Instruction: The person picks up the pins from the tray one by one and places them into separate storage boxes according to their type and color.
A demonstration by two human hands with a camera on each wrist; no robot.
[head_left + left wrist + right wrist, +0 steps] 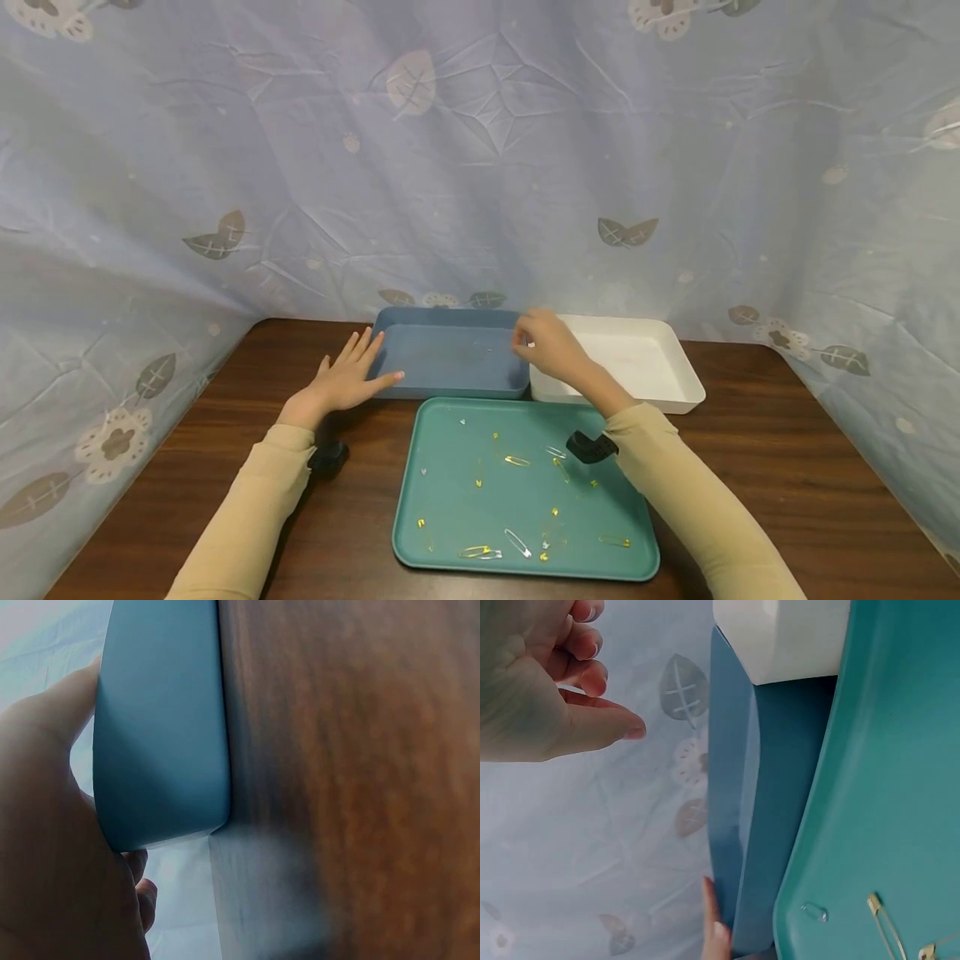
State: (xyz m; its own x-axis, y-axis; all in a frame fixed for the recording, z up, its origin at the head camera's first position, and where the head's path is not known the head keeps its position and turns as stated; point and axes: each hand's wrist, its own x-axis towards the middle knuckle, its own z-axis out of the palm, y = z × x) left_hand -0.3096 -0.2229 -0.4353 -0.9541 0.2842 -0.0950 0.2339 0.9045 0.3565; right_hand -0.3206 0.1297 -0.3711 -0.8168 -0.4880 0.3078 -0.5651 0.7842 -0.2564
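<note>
My left hand (341,383) rests at the left end of the blue tray (435,393), fingers spread and thumb across its rim. In the left wrist view the same hand (45,802) lies along the tray's wall. Above where the blue tray meets the white tray (645,358) is my right hand (551,346). Its fingers are loosely bent; in the right wrist view the thumb (604,729) stands apart from them, and nothing shows between. A few tiny silver safety pins (482,346) lie in the blue tray.
In front, a green tray (450,500) bears several gold safety pins (517,461) and silver safety pins (517,543), scattered about. All three trays sit on a dark wooden table (345,517). A patterned curtain (480,167) hangs behind and at both sides.
</note>
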